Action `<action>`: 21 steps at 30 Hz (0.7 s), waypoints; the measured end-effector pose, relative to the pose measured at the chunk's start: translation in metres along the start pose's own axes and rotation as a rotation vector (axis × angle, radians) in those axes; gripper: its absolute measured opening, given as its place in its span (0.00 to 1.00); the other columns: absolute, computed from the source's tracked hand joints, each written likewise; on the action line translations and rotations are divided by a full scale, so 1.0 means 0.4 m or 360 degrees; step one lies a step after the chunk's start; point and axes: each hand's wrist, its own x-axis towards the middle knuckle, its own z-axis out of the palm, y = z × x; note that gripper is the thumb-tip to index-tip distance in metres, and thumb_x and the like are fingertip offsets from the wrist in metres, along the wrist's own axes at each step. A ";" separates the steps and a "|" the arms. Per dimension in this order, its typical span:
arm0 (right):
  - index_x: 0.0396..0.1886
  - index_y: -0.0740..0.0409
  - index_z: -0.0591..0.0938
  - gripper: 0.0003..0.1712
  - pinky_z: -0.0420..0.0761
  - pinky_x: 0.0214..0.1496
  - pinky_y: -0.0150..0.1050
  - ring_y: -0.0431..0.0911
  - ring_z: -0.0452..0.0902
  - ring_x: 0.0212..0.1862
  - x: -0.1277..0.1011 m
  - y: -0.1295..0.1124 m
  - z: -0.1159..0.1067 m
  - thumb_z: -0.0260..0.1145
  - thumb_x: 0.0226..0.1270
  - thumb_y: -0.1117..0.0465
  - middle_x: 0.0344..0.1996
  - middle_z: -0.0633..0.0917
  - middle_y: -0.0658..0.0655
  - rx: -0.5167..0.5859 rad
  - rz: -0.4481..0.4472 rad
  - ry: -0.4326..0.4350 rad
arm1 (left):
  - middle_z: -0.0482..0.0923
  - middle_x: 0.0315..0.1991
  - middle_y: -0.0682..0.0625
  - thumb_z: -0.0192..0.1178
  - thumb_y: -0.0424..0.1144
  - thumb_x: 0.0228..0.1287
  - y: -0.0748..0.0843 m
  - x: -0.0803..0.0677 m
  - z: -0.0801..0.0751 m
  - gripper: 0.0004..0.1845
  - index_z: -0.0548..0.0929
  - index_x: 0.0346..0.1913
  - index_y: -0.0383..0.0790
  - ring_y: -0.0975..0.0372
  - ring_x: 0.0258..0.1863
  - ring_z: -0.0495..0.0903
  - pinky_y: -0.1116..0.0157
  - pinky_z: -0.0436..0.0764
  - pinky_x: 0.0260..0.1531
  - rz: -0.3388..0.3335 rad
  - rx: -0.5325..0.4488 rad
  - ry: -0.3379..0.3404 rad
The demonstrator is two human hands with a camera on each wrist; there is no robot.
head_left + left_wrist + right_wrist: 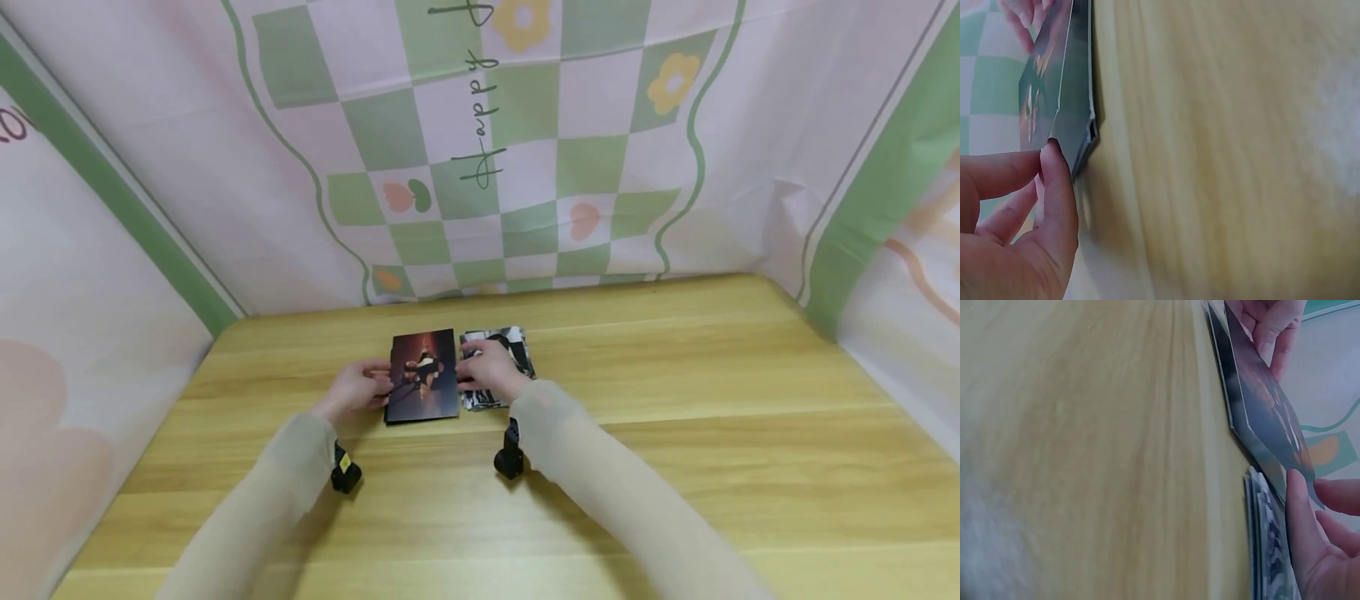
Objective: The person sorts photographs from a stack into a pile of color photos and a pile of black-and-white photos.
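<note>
A dark, glossy photo print point(423, 392) with a reddish picture of figures lies between the two hands. My left hand point(354, 390) pinches its left edge between thumb and fingertips. At the opposite edge, the right hand point(491, 369) holds it by the thumb and fingers. Both wrist views show this print raised at a slant over another dark print point(1079, 94) beneath it. Under the right hand sits a stack of black-and-white prints point(1266, 537), partly hidden by that hand in the head view.
The prints are on a wood-grain table point(675, 467), toward its back edge. A checkered green-and-white cloth point(465, 200) hangs behind, with further cloth on both sides. Small black cameras point(510, 458) are strapped at the wrists below beige sleeves point(600, 475).
</note>
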 end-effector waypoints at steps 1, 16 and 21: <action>0.65 0.66 0.68 0.27 0.87 0.41 0.39 0.59 0.79 0.51 0.002 0.003 0.002 0.55 0.66 0.76 0.49 0.78 0.73 0.0006 0.0004 -0.0003 | 0.73 0.52 0.36 0.50 0.22 0.66 -0.001 0.001 0.000 0.25 0.64 0.66 0.28 0.65 0.36 0.75 0.75 0.83 0.34 -0.0004 -0.0001 0.0000; 0.65 0.74 0.65 0.27 0.81 0.56 0.45 0.62 0.77 0.54 -0.007 -0.005 0.012 0.54 0.66 0.75 0.53 0.77 0.76 0.0021 -0.0014 -0.0094 | 0.72 0.49 0.37 0.50 0.24 0.65 -0.006 -0.007 -0.004 0.22 0.68 0.62 0.26 0.58 0.42 0.77 0.63 0.84 0.47 -0.0034 0.0061 0.0089; 0.65 0.73 0.64 0.27 0.81 0.56 0.45 0.61 0.76 0.56 -0.005 -0.006 0.005 0.54 0.67 0.73 0.53 0.77 0.75 0.0072 0.0017 -0.0151 | 0.71 0.51 0.34 0.51 0.24 0.65 -0.001 -0.014 -0.009 0.21 0.68 0.61 0.23 0.57 0.43 0.78 0.63 0.84 0.47 -0.0033 0.0063 0.0092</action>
